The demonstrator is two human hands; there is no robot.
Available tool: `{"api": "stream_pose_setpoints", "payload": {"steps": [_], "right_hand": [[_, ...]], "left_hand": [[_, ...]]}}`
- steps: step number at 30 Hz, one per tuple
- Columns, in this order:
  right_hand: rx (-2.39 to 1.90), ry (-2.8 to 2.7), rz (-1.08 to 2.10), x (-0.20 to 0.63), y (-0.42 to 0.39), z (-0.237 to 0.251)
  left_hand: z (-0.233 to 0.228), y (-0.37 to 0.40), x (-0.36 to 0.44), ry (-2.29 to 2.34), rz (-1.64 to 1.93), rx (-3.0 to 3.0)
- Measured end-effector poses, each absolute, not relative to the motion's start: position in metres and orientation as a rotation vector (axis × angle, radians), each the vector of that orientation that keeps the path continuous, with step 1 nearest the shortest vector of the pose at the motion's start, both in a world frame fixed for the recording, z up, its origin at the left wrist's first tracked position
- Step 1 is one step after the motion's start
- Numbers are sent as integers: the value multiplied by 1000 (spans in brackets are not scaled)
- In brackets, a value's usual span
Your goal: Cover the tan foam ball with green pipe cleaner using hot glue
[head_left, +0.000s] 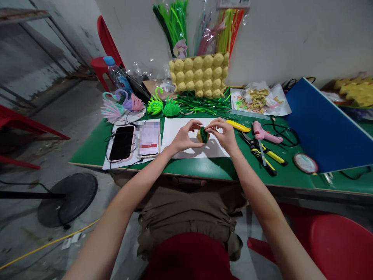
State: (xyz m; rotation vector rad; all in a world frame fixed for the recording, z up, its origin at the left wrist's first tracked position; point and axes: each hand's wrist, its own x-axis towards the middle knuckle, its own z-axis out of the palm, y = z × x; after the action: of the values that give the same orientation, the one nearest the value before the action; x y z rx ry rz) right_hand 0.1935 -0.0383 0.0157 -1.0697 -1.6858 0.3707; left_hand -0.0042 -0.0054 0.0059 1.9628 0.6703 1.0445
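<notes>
My left hand and my right hand meet over a white sheet on the green table. Together they pinch a small round piece, yellow on one side with green pipe cleaner wound around it. It sits just above the sheet, between my fingertips. Loose green pipe cleaners lie behind the sheet.
Two phones lie left of the sheet. A pink glue gun, yellow-handled pliers and a yellow cutter lie to the right, beside a blue board. A yellow egg tray and finished pipe-cleaner figures stand behind.
</notes>
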Motion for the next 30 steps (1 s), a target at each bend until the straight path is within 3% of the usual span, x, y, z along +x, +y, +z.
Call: {"api": "stream_pose_setpoints", "payload": {"steps": [30], "right_hand": [[-998,-1754,47,195,-46,10]], "left_hand": [[3,-8,-3,719,1266,1997]]}}
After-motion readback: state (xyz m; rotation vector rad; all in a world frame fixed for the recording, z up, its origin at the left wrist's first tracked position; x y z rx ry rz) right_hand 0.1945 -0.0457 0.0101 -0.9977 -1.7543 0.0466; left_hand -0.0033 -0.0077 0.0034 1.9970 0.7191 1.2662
